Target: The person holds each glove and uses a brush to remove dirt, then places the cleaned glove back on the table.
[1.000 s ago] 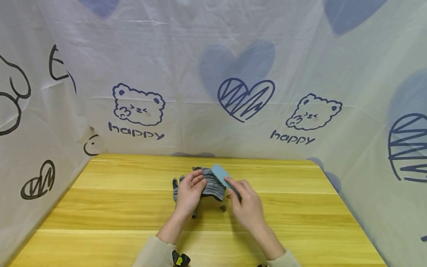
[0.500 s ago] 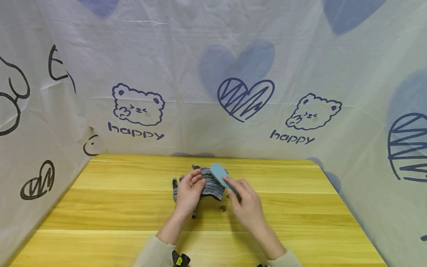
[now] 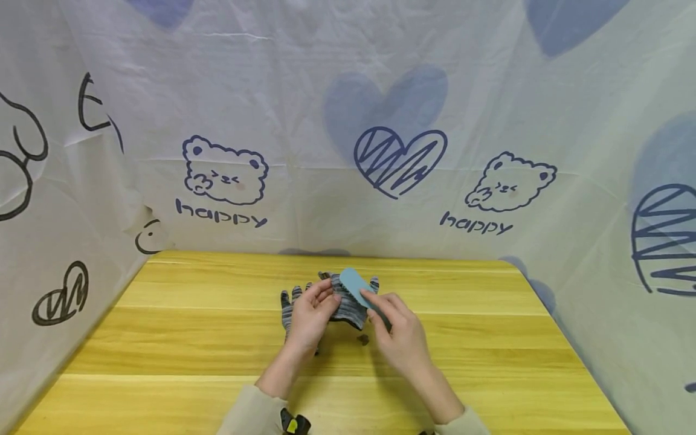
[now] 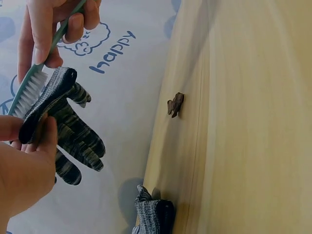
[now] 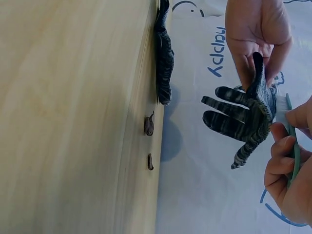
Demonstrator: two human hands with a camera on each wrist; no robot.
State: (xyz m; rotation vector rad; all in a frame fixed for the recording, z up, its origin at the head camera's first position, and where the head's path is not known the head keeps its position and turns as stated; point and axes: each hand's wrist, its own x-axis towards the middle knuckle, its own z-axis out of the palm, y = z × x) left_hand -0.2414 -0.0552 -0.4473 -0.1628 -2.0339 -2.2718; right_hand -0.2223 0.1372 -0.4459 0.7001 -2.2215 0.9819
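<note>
My left hand (image 3: 310, 317) pinches a grey-and-black knitted glove (image 3: 348, 311) by its cuff, thumb on one side and fingers on the other. In the right wrist view the held glove (image 5: 239, 114) hangs above the table with its fingers spread. A blue-green brush (image 3: 354, 286) is gripped by my right hand (image 3: 403, 335), index finger laid along its back. Its white bristles (image 4: 30, 95) lie against the knit surface of the glove in the left wrist view. A second matching glove (image 3: 286, 309) rests on the table, partly hidden beneath my left hand.
Below the held glove, a small dark brown crumpled piece (image 3: 363, 339) lies on the wooden table (image 3: 489, 362). Another small brown piece (image 5: 150, 162) shows near it in the right wrist view. A white cloth (image 3: 304, 211) with printed bears and hearts surrounds the table.
The brush has shifted slightly left across the glove. One glove finger now shows to the right of the brush. My left hand keeps its hold, barely moving.
</note>
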